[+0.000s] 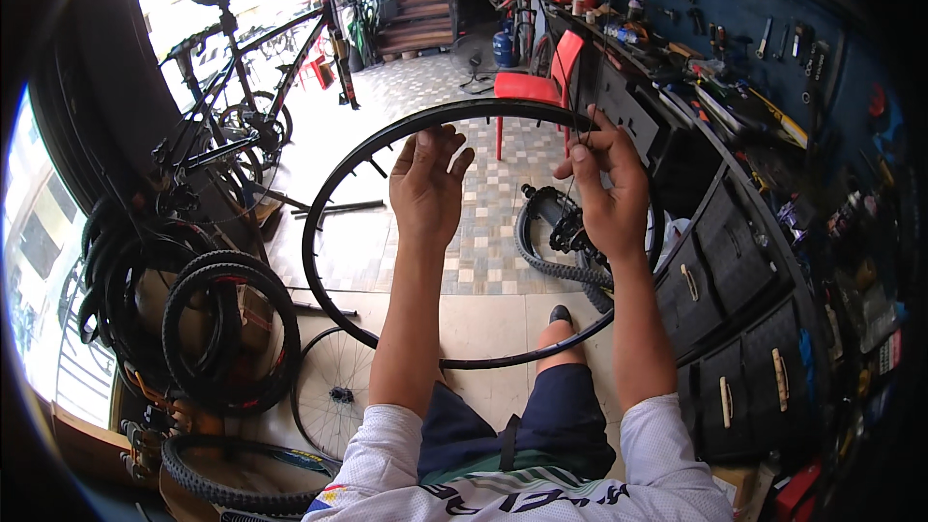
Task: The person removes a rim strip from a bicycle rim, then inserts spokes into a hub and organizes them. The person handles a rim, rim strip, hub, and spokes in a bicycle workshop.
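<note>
A bare black bicycle rim point(316, 269) hangs tilted in front of me, its lower edge over my thighs. Several short dark pieces stick inward from it. My left hand point(428, 184) is at the far inner edge, fingers loosely bent and apart; nothing shows in them. At the far right of the rim, my right hand point(611, 184) has its thumb and fingers closed around a thin dark spoke point(577, 87) that rises past the rim. Its index finger overlaps the rim. Whether the left fingertips touch the rim is hard to tell.
Tyres point(232, 333) and a spoked wheel point(340, 394) lie at the left, below a standing bicycle point(253, 106). A red chair point(541, 82) stands ahead, with a loose tyre point(541, 266) nearer. Along the right run black drawers point(710, 275) and a tool-covered bench.
</note>
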Available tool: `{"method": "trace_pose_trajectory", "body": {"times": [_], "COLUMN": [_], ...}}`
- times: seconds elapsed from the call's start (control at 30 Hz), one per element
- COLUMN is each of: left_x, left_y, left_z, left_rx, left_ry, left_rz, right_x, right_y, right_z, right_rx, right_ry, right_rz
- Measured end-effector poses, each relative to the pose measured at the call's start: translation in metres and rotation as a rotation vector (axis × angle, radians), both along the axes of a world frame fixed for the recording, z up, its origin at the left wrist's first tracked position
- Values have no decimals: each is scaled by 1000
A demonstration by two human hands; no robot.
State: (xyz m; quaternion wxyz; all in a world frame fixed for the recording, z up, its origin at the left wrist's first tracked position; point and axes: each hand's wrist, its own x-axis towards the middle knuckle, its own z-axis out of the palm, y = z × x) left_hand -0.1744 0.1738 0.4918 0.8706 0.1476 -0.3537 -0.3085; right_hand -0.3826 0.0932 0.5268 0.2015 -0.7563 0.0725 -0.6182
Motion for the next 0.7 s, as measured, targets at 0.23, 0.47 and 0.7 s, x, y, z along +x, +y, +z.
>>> {"method": "trace_pose_trajectory", "body": {"times": [0.23,0.47,0.7], "left_x": [15,8,10], "left_y": [6,12,18], "left_z": [4,7,7], "left_rx": [2,53,50], "left_ry": [-40,-88,-100], "left_rz": [-59,-78,-86], "right_x": [12,53,67], "right_y": [64,87,91], "right_z": [-91,-145,-143], "right_rx": [244,633,664], "right_ry": [-53,-22,-7], "right_rz": [111,336,328]}}
